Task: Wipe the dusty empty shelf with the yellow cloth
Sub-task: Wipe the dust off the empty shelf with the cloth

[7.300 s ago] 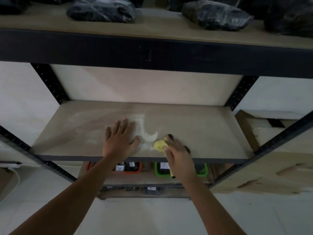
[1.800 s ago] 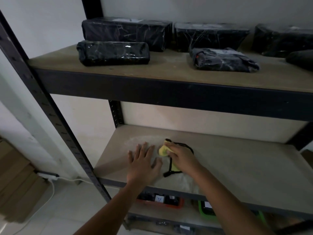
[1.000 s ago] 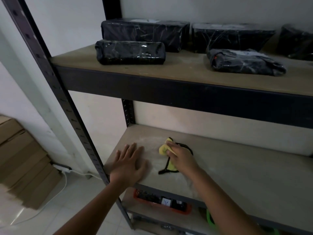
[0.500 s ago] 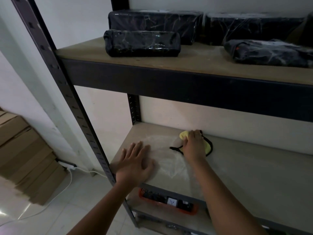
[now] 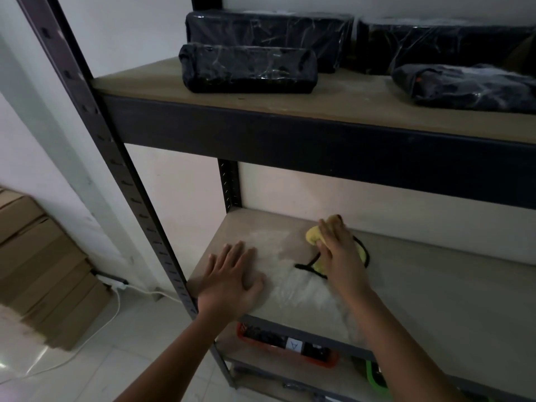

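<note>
Right hand (image 5: 338, 250), pressing yellow cloth (image 5: 313, 237), has pushed to far left of shelf (image 5: 435, 288), near back wall. Left hand (image 5: 232, 278) stays flat, open. Near dust streak remains; wiping likely unfinished.

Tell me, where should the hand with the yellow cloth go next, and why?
Probably a pull back toward the front edge. The right hand presses the yellow black-edged cloth near the back of the pale wooden shelf, while a whitish dust patch lies nearer the front, beside the flat left hand.
</note>
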